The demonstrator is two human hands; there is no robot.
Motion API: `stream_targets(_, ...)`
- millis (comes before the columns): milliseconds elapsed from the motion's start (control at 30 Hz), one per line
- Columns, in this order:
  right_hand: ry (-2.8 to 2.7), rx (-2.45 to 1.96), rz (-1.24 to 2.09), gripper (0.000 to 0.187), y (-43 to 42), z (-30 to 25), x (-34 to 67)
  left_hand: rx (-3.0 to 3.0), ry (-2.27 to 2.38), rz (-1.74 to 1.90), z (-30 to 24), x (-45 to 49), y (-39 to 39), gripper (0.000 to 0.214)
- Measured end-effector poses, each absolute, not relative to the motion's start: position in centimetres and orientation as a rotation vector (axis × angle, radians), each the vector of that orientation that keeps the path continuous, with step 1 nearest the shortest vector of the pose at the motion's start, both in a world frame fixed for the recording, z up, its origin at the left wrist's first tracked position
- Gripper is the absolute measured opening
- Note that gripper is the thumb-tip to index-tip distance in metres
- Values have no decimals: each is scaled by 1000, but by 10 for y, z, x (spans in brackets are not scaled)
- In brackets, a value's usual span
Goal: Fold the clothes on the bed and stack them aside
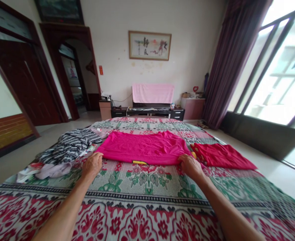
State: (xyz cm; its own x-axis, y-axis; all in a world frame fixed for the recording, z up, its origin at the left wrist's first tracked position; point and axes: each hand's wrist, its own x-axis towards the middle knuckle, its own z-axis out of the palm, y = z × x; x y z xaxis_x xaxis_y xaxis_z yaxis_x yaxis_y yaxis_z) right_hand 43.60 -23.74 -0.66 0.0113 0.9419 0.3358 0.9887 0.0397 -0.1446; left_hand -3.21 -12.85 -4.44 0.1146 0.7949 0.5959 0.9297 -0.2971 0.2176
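Observation:
A bright pink garment (143, 146) lies spread flat on the patterned bedspread (142, 187). My left hand (92, 164) grips its near left corner with fingers curled. At the near right corner my right hand (189, 165) pinches the hem the same way. A small yellow and black strip (139, 162) shows under the near edge between my hands.
A folded red garment (221, 155) lies to the right of the pink one. A striped black-and-white pile of clothes (68, 147) sits at the left. Beyond the bed stand a low dark cabinet (147, 112), a pink-draped screen and a doorway at the left.

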Motion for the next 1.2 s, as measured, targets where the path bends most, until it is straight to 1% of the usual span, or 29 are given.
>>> stream_targets(133,-1856,-1992,-143,29,-236,-6,432,-2152,-1650,-1112,-44,-32,-124,30)
stream_targets(267,-1709,-1939,-191,31,-232,-11,432,-2159,-1699,-1156,-42,-33,-121,27)
stream_targets(400,-1753,-1941,-165,32,-230,-18,437,-2200,-1771,-1074,-45,-32,-121,27)
stream_targets(533,-1819,-1933,-194,36,-229,-23,442,-2195,-1738,-990,-51,-30,-119,45)
stream_targets(600,-1822,-1955,-212,38,-229,-25,443,-2169,-1748,-942,-53,-30,-118,48)
stream_targets(867,-1702,-2102,-338,36,-234,-19,451,-2064,-1727,-895,-51,-38,-122,32)
stream_targets(1200,-1839,-2157,-262,32,-238,-5,457,-2094,-1840,-750,-37,-42,-131,34)
